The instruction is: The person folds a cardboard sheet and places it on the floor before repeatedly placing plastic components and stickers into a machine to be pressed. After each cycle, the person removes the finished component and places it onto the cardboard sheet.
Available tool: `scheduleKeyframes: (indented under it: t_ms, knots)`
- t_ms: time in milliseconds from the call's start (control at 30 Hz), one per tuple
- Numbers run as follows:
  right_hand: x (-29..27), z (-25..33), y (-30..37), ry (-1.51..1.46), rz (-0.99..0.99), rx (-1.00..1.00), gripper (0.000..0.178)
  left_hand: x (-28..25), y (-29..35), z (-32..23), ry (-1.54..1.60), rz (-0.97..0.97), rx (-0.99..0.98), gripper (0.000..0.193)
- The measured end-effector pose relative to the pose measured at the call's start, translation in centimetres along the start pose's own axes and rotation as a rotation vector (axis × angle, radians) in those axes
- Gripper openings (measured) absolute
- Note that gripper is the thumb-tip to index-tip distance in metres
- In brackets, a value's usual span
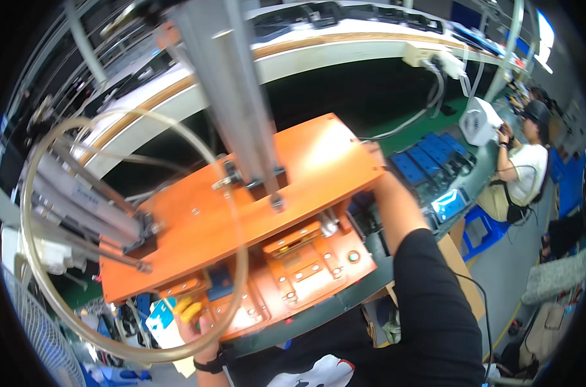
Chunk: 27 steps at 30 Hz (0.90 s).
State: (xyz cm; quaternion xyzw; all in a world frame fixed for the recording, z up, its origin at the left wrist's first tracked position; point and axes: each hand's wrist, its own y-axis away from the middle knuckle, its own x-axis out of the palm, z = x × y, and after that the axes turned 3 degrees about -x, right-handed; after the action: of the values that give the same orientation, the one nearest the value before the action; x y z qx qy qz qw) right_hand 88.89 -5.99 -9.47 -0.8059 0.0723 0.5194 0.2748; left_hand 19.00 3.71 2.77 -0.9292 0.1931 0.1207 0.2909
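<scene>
An orange two-level press fixture (pixel 306 161) stands tilted in front of me, with upright metal cylinders (pixel 225 90) on its top plate. My left hand (pixel 202 335), with yellow covers on the fingertips and a dark wristband, is at the fixture's lower left corner. Its fingers are bent close together; whatever is under them is hidden. A dark blue flat piece (pixel 221 284) sits on the lower level near that hand. My right hand (pixel 374 153) reaches to the far right end of the top plate, its fingers mostly hidden. A green button (pixel 353 257) is on the lower right corner.
A clear hose (pixel 31 226) loops in front of the fixture's left side. Blue flat parts (pixel 428 158) lie in a row on the right, by a white box-shaped device (pixel 479 122). A person (pixel 525 161) sits beyond. A white bench (pixel 344 51) curves behind.
</scene>
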Motion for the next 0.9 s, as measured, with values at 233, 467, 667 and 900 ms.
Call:
scheduleKeyframes:
  t_ms: [233,467,667,900]
  knots:
    - [-19.7,4.5,3.4,-0.596,-0.053,-0.056,0.017,-2.2,1.1,-1.5,0.026,-0.049,-0.159,0.027]
    - [-38.6,4.3,15.3,-1.066,0.135,0.026,0.015,-2.1,-0.7,-3.7,-0.075,-0.052,0.052,0.022]
    - [-50.4,8.8,23.9,-1.401,0.145,0.081,0.022,-3.1,-0.3,-2.9,-0.012,-0.005,0.013,0.025]
    - [-53.9,24.4,20.5,-1.189,-0.039,-1.057,0.018,-3.7,0.4,-1.3,0.319,-0.073,-0.043,0.031]
